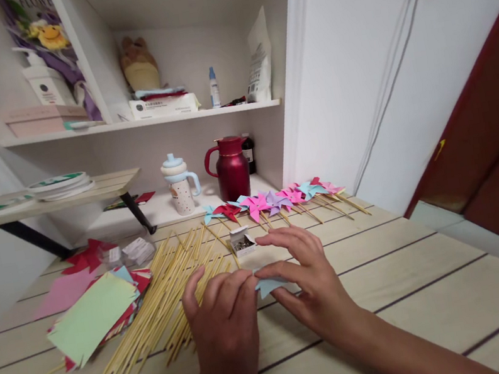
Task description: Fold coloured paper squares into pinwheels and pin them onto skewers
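Observation:
A small piece of folded light blue paper [269,286] is held just above the slatted table. My left hand [226,318] pinches its left edge, with thumb and fingers bunched together and the little finger raised. On its other side, my right hand [310,279] grips the paper between thumb and index finger, its other fingers stretched forward. Most of the paper is hidden by my fingers. Just beyond my fingertips is an open white box [242,243] of small metal pins or tacks. Many thin wooden sticks [155,311] lie left of my left hand.
Finished paper pinwheels [275,202] on sticks lie along the back edge. Stacked coloured paper [93,315] is at the left, near small clear packages [138,250]. A red jug [232,167] and a lidded cup [180,186] stand behind. A small raised shelf [115,182] overhangs the left.

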Demonstrator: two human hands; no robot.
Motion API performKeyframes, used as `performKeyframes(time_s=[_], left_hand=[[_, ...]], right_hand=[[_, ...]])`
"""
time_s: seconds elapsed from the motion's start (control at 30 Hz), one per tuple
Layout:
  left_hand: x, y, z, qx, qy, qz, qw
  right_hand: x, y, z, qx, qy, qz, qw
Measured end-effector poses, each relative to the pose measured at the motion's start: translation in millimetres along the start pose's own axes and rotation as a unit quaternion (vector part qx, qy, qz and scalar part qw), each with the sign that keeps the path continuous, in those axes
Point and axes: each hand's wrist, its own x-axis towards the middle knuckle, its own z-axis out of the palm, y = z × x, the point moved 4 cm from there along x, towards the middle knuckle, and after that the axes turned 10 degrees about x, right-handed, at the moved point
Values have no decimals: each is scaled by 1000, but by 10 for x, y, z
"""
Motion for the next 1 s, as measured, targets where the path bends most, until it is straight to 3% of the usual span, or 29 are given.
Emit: performKeyframes(time_s=[0.17, 0.27, 0.33, 0.4, 0.47, 0.53, 0.6, 0.67, 0.73, 0.8, 0.9, 1.0], left_hand=[[-11, 10, 5, 2, 14, 15, 1000], [-23, -13, 47, -1, 21, -26, 999], [-29, -71, 70, -24, 25, -94, 995], [-38, -165, 107, -90, 3, -198, 976], [-63, -267, 173, -190, -48, -324, 926], [-107, -328, 266, -306, -117, -435, 839], [-161, -351, 350, -405, -164, -515, 737], [-204, -365, 412, -474, -188, -554, 659], [-222, -380, 447, -507, -206, -553, 629], [-217, -380, 458, -521, -226, -531, 628], [-192, -333, 448, -543, -239, -515, 619], [-172, -215, 447, -582, -271, -505, 577]], right_hand=[[13, -29, -21, 20, 12, 2, 1000], [33, 33, -22, 91, 19, 79, 992], [28, 147, 3, 187, 25, 195, 963], [-17, 286, 69, 314, 31, 334, 888], [-76, 390, 148, 426, 43, 438, 790], [-106, 451, 190, 488, 65, 481, 726], [-112, 479, 203, 521, 79, 489, 695], [-108, 480, 212, 552, 75, 490, 670], [-103, 469, 218, 580, 64, 489, 648], [-101, 462, 222, 595, 56, 492, 633], [-100, 452, 229, 598, 49, 493, 630], [-104, 431, 246, 595, 31, 497, 631]])
